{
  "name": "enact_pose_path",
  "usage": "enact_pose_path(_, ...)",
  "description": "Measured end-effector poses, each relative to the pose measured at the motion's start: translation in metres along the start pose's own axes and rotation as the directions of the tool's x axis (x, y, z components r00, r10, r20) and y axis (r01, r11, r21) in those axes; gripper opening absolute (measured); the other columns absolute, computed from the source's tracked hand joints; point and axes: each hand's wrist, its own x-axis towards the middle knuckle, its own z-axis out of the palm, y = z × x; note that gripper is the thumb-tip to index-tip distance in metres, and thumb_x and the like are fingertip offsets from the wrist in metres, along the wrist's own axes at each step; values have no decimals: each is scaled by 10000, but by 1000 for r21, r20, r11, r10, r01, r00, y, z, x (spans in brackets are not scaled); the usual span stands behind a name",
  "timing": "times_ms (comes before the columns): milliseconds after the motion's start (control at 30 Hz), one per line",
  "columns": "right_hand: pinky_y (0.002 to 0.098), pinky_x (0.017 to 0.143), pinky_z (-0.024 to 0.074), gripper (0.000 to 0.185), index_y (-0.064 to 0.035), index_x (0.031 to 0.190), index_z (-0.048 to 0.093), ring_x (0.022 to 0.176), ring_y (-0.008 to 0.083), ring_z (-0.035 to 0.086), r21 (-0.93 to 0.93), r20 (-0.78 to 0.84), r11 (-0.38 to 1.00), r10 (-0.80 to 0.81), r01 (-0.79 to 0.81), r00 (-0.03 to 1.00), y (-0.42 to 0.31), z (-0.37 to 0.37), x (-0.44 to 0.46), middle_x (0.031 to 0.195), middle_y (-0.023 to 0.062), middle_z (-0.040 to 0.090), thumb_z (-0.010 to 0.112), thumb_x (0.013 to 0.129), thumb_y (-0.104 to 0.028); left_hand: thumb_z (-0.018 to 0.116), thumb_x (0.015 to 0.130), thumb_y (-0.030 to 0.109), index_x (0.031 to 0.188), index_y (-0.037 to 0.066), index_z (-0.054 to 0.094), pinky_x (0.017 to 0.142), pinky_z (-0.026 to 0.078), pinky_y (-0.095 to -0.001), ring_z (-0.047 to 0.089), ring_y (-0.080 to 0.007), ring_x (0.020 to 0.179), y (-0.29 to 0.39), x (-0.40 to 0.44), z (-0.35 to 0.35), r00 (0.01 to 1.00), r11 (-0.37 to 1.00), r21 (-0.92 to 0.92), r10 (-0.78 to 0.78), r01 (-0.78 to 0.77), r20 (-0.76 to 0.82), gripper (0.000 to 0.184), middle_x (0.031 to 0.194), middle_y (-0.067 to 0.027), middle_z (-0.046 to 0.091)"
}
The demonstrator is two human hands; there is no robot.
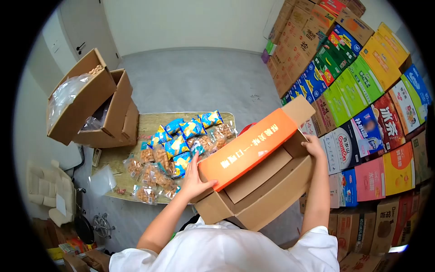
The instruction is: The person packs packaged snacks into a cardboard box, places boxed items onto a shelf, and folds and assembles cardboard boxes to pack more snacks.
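An open cardboard box (267,199) is held tilted in front of my body, its flaps spread and no goods visible inside. Its orange flap (253,149) carries white lettering. My left hand (195,182) grips the box's left side, thumb on the orange flap. At the right end, my right hand (312,147) is closed on the box edge near a raised flap. Just beyond the box, blue-and-yellow snack bags (176,146) and clear bags of brown snacks (156,177) lie in a pile on the table (122,158).
Two open cartons (120,113) are stacked at the table's left, the upper one (102,72) holding plastic film and loose snacks. Stacked colourful cartons (353,90) line the right side. A cream chair (50,192) stands left, and a plastic bag (103,180) lies on the table edge.
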Motion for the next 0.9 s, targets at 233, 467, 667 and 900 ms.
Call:
enact_pose_path(233,398,814,483,258,-127,1014,664,935,314,630,-115,11,993,6,-4,1000,-24,19,37,955,143,672,640,758,-140,810,508,566,1477,140,165,1048,141,-658,165,-492,1348,41,20,24,979,829,533,80,-170,187,1239,1472,-294,152)
enact_pose_path(467,478,888,451,234,-140,1009,659,1017,297,607,-301,-289,914,185,-273,939,-49,50,39,959,122,678,627,777,-135,784,527,423,1483,212,173,977,284,-559,273,-469,1284,57,31,43,980,706,691,22,-154,196,1154,1464,-308,144)
enact_pose_path(667,627,1052,163,655,-187,1339,388,1365,347,230,-87,-666,933,206,-349,717,-40,102,-2,1417,138,362,690,758,-208,764,505,397,1479,219,189,918,313,-515,370,-417,1178,56,40,57,986,664,732,55,-152,155,1144,1441,-291,208)
enact_pose_path(900,463,1121,163,1065,-105,1471,99,1372,367,194,630,-203,673,623,-387,755,-90,192,-136,1461,219,249,784,659,-182,756,502,407,1481,223,175,907,324,-547,372,-430,1181,63,53,64,990,661,742,10,-113,143,1153,1423,-295,233)
